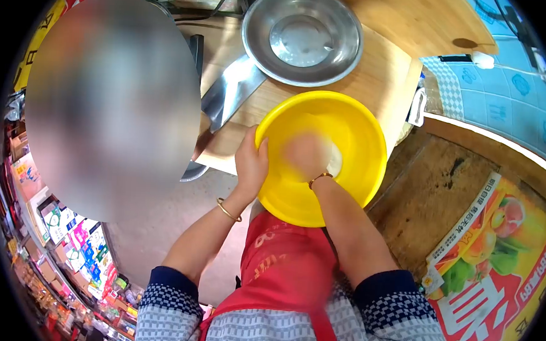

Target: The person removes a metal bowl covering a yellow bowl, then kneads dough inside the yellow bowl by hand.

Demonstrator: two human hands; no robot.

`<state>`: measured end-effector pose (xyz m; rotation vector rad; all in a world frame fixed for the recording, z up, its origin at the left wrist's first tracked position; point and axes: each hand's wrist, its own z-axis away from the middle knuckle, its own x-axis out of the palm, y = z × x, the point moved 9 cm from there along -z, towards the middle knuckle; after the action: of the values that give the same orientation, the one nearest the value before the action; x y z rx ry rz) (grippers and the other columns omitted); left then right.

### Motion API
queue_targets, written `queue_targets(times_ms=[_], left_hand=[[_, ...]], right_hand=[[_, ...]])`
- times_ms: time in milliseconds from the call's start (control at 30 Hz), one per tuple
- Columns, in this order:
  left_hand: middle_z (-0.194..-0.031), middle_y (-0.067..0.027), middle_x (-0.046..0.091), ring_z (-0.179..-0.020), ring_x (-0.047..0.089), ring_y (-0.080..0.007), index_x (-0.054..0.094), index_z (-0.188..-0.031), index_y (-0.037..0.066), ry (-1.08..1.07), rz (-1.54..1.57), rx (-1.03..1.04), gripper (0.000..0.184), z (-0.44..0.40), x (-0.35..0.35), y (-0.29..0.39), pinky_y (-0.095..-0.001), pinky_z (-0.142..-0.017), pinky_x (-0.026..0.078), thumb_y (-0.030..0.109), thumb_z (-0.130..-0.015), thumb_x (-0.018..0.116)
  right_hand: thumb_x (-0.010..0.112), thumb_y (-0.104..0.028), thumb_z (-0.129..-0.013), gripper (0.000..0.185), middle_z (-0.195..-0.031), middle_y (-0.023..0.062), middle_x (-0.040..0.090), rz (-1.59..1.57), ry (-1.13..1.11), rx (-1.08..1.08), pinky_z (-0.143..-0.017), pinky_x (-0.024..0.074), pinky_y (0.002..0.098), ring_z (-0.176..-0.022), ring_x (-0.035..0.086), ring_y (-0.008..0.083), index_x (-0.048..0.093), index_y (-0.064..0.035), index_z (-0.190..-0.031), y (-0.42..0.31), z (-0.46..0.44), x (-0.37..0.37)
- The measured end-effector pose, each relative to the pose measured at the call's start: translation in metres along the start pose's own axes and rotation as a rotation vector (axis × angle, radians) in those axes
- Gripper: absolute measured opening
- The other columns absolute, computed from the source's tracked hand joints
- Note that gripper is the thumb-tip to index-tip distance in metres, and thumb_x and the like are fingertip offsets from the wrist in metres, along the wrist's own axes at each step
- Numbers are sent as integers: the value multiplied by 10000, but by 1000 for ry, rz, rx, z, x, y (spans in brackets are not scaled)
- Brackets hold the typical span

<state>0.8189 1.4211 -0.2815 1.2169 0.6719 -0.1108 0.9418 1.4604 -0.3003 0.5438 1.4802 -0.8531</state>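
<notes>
A yellow bowl [363,138] stands at the table's near edge, close to my red apron. My left hand [251,162] grips its left rim, with the thumb against the wall. Inside the bowl my right hand [306,153] is smeared by motion, so its fingers cannot be made out. Beside and partly beneath that hand lies a pale, rounded lump [334,161], like dough. Just beyond the bowl sits a metal basin [302,41] with nothing visible in it but reflections.
A wide metal blade [235,89] lies on the wooden table [375,68] left of the basin. A large blurred patch covers the upper left. Shelves of packages stand at lower left. A printed carton [494,265] is at right, near a brown wooden surface [428,177].
</notes>
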Motion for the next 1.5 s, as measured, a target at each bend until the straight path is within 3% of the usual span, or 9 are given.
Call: queue_targets(times_ms=[233,600,833,933,1000,1033,1167,1233,1500], left_hand=[[-996,-223,630,-904,621,-379,552,-1135,-16,-24,-3,-44,249,-1,1,1,-401,-786,486,82,-907,566],[-986,-243,625,-915,608,-427,550,-1151,5,51,-49,141,271,3,-3,8,-441,-776,485,46,-883,542],[-925,-236,652,-855,619,-434,576,-1095,29,135,-129,190,255,0,-5,1,-467,-719,487,120,-859,609],[-926,-230,656,-857,623,-429,580,-1091,44,146,-132,158,251,8,-3,-2,-473,-722,488,129,-858,615],[-924,-228,658,-859,625,-426,580,-1091,49,151,-124,130,250,8,-4,-2,-475,-723,488,134,-859,616],[-921,-226,659,-864,626,-423,580,-1092,51,139,-126,117,251,8,-4,-2,-473,-725,488,137,-859,617],[-926,-225,658,-875,622,-424,579,-1096,47,124,-88,112,259,3,-1,-5,-469,-728,487,144,-860,618],[-935,-227,654,-884,618,-425,578,-1093,41,126,-106,129,256,4,-2,-6,-467,-732,484,135,-859,617],[-943,-225,636,-896,612,-416,563,-1088,21,110,-46,155,222,3,-3,11,-437,-752,481,73,-873,580]], right_hand=[[586,-262,-779,196,-725,40,644,-101,75,-39,-742,418,389,-802,585,219,680,-116,-688,-4,-15,12],[587,-278,-753,224,-693,58,653,-235,23,4,-763,450,387,-780,613,238,696,-103,-667,-5,-28,25],[569,-253,-773,233,-780,125,677,-290,51,-188,-753,473,401,-793,628,273,698,-64,-728,-12,-16,17],[565,-259,-798,236,-784,102,674,-263,-93,-3,-741,480,399,-799,628,275,700,-67,-771,9,1,-3],[553,-286,-833,253,-850,84,678,22,-242,-215,-796,473,400,-867,619,259,709,-86,-823,-2,40,-9],[536,-323,-853,287,-917,77,675,-8,-177,-175,-922,421,425,-958,594,253,715,-99,-863,2,57,-20],[603,-318,-808,270,-864,90,666,98,-334,-154,-991,363,463,-994,576,258,695,-68,-854,12,104,-1],[609,-321,-788,267,-864,75,661,44,-147,-191,-1010,335,488,-969,576,257,690,-68,-820,11,106,-8],[617,-255,-738,162,-766,62,633,-118,37,-149,-935,390,455,-856,580,244,655,-98,-720,15,76,-1]])
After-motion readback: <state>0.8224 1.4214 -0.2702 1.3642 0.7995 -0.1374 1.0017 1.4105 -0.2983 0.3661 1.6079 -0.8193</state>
